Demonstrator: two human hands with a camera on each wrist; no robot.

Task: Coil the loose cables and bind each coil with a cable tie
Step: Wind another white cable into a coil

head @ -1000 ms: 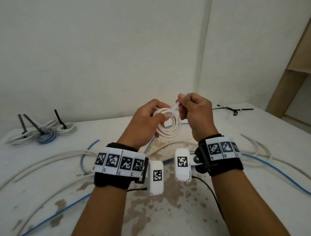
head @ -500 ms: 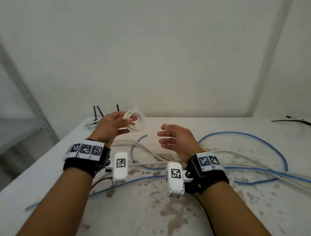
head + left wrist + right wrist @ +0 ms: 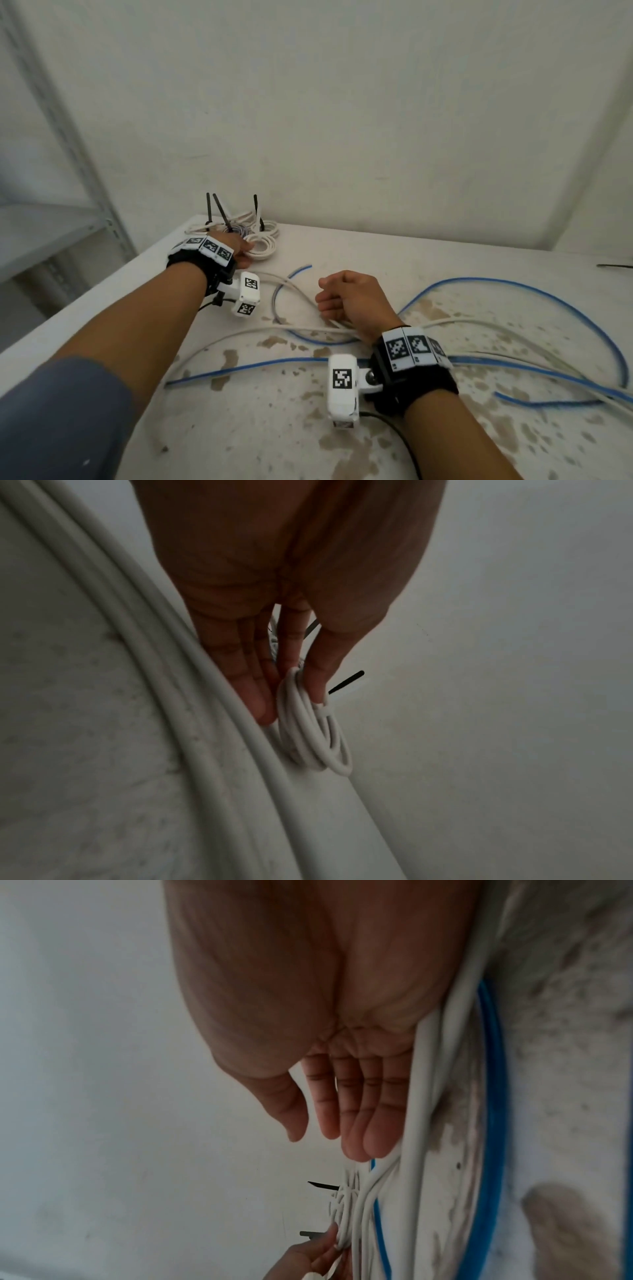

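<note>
My left hand (image 3: 239, 255) reaches to the far left corner of the table (image 3: 445, 260) and pinches a small white coil (image 3: 262, 247) between thumb and fingers; in the left wrist view the thumb tip lies on the coil's rim and the other fingers are nearly straight beside it. The coil touches the table, just beside the bound coils (image 3: 236, 224). I count three black ties (image 3: 219, 210) standing up from that pile; the number of coils there I cannot tell. My right hand (image 3: 349, 298) holds nothing: fingers loose and slightly bent, its edge resting near the loose white cables (image 3: 239, 334). The table is white with brown stains. Blue cables (image 3: 513, 284) loop over the right side and cross the near part; how many they are I cannot tell. One more black tie (image 3: 618, 266) lies at the far right. A grey metal shelf (image 3: 51, 226) stands on the left, by a white wall.
</note>
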